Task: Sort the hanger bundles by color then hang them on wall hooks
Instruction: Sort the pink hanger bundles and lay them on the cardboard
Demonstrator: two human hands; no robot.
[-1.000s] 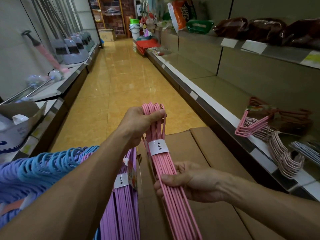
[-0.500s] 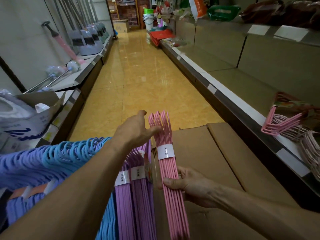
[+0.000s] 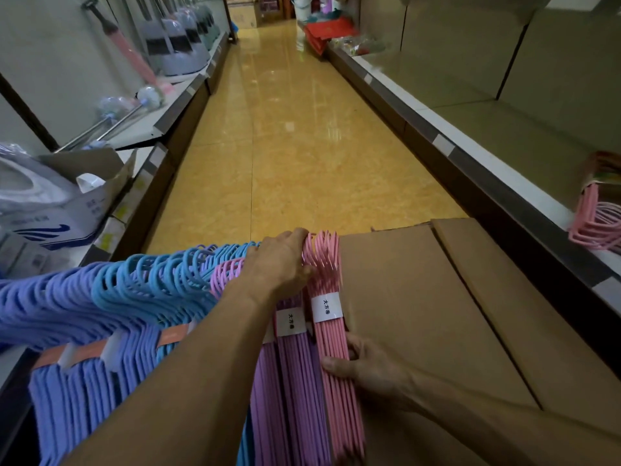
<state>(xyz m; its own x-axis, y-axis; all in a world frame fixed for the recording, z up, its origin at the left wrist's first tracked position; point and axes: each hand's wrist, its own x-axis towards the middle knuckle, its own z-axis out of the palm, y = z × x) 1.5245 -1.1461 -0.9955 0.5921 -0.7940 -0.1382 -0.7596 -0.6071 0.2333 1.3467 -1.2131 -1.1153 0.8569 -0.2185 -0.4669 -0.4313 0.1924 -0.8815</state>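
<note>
A pink hanger bundle [image 3: 339, 391] with a white paper band lies on edge at the left side of a cardboard box [image 3: 420, 297], right beside two purple bundles [image 3: 295, 381]. My right hand [image 3: 366, 368] grips the pink bundle at mid-length, thumb across its top. My left hand [image 3: 282, 260] lies over the hooks of the purple bundles, with fingertips and thumb touching the pink hooks. Light blue bundles [image 3: 151, 284] and periwinkle bundles [image 3: 50, 307] fan out to the left under my left forearm.
More pink hangers [image 3: 594, 227] lie on the low shelf at the right. The left shelf holds an open carton [image 3: 84, 196], mops and dustpans [image 3: 181, 45]. A yellow tiled aisle [image 3: 285, 129] runs ahead between the shelves.
The pink bundle has come down from upright in the air to beside the purple bundles. My left hand let go of its hooks and now rests against them. The view has tilted down.
</note>
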